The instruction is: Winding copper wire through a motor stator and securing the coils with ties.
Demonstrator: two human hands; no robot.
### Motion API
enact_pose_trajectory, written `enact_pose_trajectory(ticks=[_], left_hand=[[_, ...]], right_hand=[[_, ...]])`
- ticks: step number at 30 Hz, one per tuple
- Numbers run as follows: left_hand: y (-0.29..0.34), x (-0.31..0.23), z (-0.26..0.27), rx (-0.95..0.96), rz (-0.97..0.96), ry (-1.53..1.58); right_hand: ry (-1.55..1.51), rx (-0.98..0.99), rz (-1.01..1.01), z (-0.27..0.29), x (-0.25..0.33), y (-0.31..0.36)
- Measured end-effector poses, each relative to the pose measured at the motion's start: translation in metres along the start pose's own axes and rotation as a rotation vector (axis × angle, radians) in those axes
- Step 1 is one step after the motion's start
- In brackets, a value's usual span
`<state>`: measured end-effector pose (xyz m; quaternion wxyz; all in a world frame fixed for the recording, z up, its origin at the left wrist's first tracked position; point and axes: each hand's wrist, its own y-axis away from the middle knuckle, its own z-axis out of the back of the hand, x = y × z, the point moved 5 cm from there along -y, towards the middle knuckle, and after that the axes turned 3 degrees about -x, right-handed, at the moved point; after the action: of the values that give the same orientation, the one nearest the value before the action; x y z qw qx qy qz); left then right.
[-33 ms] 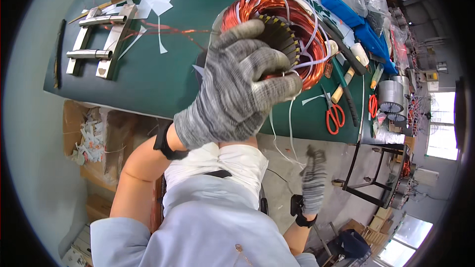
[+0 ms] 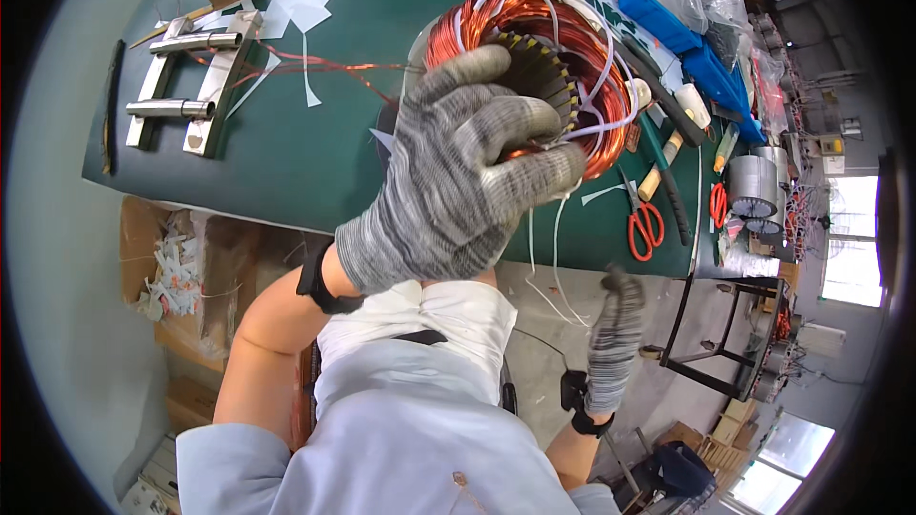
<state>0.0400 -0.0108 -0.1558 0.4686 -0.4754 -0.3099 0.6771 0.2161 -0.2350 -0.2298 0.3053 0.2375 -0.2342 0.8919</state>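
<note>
A motor stator [image 2: 607, 138] with thick rings of copper windings and a slotted core stands on the table edge. White lacing cord [image 2: 611, 57] loops round its windings. My left hand [image 2: 458, 167], in a grey knit glove, curls its fingers over the stator's near rim, and the thumb side is partly hidden. Two thin white cord ends [image 2: 555, 267] hang from below that hand past the table edge. Lower right, apart from the stator, my gloved right hand [image 2: 614, 339] is seen edge-on beside the cord ends. Its fingers look stretched out and slightly blurred, with nothing visible in them.
Red-handled scissors [image 2: 645, 232] and a mallet-like tool [image 2: 687, 119] lie right of the stator. Blue bins [image 2: 720, 86] stand behind. To the left are a metal frame with two rods [image 2: 196, 81] and paper strips [image 2: 301, 0]. A carton of scraps [image 2: 176, 267] sits below.
My right hand has shifted slightly right and up, away from the hanging cord ends, which have swung a little. My left hand stays on the stator, almost still.
</note>
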Motion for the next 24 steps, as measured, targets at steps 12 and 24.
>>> enact_pose_trajectory(ticks=[12, 24], left_hand=[[0.003, 0.004, 0.003, -0.125, 0.03, 0.176], [0.004, 0.012, 0.004, -0.182, -0.02, 0.166]], right_hand=[[-1.671, 0.456, -0.526, -0.037, 0.127, -0.069], [-0.824, 0.548, -0.158, -0.004, 0.171, -0.104]])
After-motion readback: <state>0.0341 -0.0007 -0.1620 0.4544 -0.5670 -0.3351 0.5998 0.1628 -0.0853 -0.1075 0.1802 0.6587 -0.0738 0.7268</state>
